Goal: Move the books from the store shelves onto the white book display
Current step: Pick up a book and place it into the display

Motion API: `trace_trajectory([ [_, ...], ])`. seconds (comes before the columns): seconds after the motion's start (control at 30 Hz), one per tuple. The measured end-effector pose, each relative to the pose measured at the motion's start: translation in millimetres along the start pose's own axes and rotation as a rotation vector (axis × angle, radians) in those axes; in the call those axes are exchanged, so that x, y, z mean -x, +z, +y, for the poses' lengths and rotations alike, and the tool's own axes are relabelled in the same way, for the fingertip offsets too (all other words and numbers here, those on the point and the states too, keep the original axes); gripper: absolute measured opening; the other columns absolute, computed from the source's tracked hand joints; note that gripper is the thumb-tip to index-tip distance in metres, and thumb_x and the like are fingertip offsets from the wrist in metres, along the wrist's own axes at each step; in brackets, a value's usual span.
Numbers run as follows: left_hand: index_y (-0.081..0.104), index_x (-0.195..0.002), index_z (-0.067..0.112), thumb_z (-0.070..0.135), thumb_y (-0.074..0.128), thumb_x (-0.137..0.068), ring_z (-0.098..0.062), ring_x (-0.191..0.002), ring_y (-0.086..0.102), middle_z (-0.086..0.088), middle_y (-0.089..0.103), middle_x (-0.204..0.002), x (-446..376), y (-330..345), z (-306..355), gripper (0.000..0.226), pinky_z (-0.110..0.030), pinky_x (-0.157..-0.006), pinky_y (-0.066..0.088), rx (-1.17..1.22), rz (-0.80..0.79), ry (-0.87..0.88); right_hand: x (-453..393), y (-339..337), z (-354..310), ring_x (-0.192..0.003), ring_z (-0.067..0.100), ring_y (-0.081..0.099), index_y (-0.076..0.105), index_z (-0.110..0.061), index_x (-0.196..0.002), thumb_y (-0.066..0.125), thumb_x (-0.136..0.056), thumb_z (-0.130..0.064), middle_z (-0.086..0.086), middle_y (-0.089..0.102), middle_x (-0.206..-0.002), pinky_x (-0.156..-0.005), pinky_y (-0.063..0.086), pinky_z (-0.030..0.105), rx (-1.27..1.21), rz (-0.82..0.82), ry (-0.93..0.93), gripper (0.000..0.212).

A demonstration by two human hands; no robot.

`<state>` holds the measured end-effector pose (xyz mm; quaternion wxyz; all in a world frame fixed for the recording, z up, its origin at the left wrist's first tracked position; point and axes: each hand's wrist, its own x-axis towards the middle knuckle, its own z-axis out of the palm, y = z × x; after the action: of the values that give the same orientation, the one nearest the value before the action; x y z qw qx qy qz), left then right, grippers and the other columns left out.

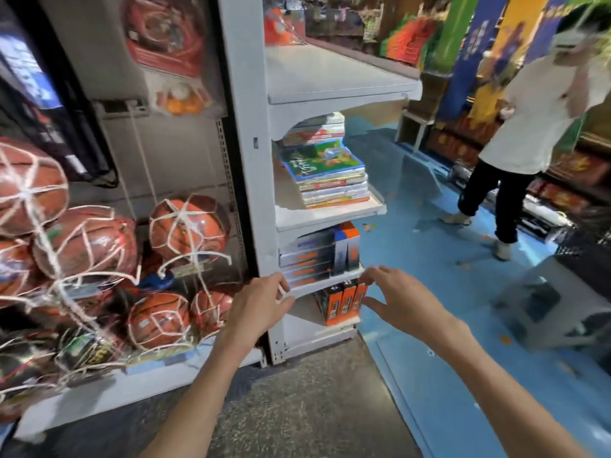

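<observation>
Both hands reach toward the white shelf unit, holding nothing: left hand and right hand with fingers spread. The book stack sits two shelves above them; grabbing it unevenly could spill the slick top book.

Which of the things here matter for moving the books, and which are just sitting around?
Part of the job:
- book stack on the middle shelf
- boxed sets on the shelf below
- orange boxes lowest down
- left hand and right hand, both open, reaching in
- white shelves

Just lying about:
- netted basketballs
- hanging toy pack
- a bystander
</observation>
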<state>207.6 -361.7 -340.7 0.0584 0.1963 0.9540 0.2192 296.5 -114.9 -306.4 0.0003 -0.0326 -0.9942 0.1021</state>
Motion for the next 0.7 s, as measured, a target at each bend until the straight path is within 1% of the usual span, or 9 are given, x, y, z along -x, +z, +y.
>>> trace_trajectory([
  [0.1, 0.063, -0.102, 0.031, 0.044, 0.066, -0.090, -0.013, -0.089, 0.068, 0.012, 0.070, -0.094, -57.7, 2.7, 12.4, 0.017, -0.032, -0.077, 0.055, 0.051, -0.013, -0.036, -55.8, -15.0, 28.4, -0.105, 0.029, 0.062, 0.059, -0.021, -0.120, 0.067, -0.092, -0.038, 0.001, 0.065, -0.117, -0.085, 0.049, 0.041, 0.009, -0.025, -0.024, 0.034],
  [0.17, 0.062, -0.101, 0.032, 0.045, 0.065, -0.090, -0.013, -0.090, 0.067, 0.013, 0.070, -0.095, -93.0, 1.5, 20.1, 0.017, -0.030, -0.076, 0.051, 0.044, 0.002, -0.043, -89.8, -25.7, 47.1, -0.103, 0.028, 0.062, 0.059, -0.021, -0.119, 0.066, -0.093, -0.038, 0.001, 0.065, -0.114, -0.084, 0.049, 0.040, -0.001, -0.003, -0.052, 0.032],
  [0.23, 0.062, -0.102, 0.032, 0.045, 0.064, -0.091, -0.014, -0.092, 0.068, 0.013, 0.070, -0.098, -124.8, -0.4, 27.5, 0.017, -0.030, -0.075, 0.049, 0.035, 0.018, -0.048, -121.1, -34.8, 66.2, -0.103, 0.028, 0.062, 0.058, -0.020, -0.121, 0.065, -0.093, -0.036, 0.001, 0.065, -0.116, -0.086, 0.049, 0.041, -0.021, 0.025, -0.064, 0.033],
  [0.33, 0.063, -0.105, 0.031, 0.045, 0.063, -0.092, -0.013, -0.091, 0.069, 0.013, 0.071, -0.098, -164.7, -0.2, 39.9, 0.019, -0.030, -0.076, 0.052, 0.033, 0.015, -0.058, -165.2, -42.8, 93.5, -0.107, 0.028, 0.062, 0.057, -0.018, -0.126, 0.067, -0.093, -0.035, 0.003, 0.064, -0.121, -0.089, 0.050, 0.043, -0.045, 0.030, -0.089, 0.038],
  [0.57, 0.065, -0.102, 0.030, 0.041, 0.069, -0.090, -0.015, -0.090, 0.069, 0.011, 0.072, -0.094, -251.2, 21.2, 68.3, 0.017, -0.037, -0.083, 0.057, 0.103, 0.053, -0.140, -277.2, -49.6, 153.2, -0.110, 0.028, 0.063, 0.059, -0.015, -0.126, 0.069, -0.092, -0.031, 0.005, 0.064, -0.125, -0.088, 0.052, 0.040, -0.102, 0.081, -0.206, 0.039],
  [0.63, 0.065, -0.098, 0.031, 0.041, 0.069, -0.089, -0.012, -0.087, 0.069, 0.014, 0.073, -0.091, -276.8, 28.9, 78.0, 0.015, -0.036, -0.082, 0.058, 0.103, 0.087, -0.165, -311.9, -48.1, 172.0, -0.109, 0.030, 0.062, 0.058, -0.015, -0.125, 0.069, -0.092, -0.031, 0.007, 0.063, -0.125, -0.087, 0.053, 0.043, -0.120, 0.104, -0.255, 0.038],
  [0.7, 0.065, -0.099, 0.031, 0.039, 0.069, -0.090, -0.011, -0.084, 0.069, 0.014, 0.074, -0.095, -301.9, 33.1, 90.7, 0.012, -0.034, -0.080, 0.058, 0.075, 0.127, -0.206, -346.9, -45.7, 190.7, -0.108, 0.034, 0.062, 0.057, -0.014, -0.125, 0.069, -0.092, -0.029, 0.009, 0.062, -0.123, -0.087, 0.053, 0.047, -0.142, 0.120, -0.312, 0.039],
])
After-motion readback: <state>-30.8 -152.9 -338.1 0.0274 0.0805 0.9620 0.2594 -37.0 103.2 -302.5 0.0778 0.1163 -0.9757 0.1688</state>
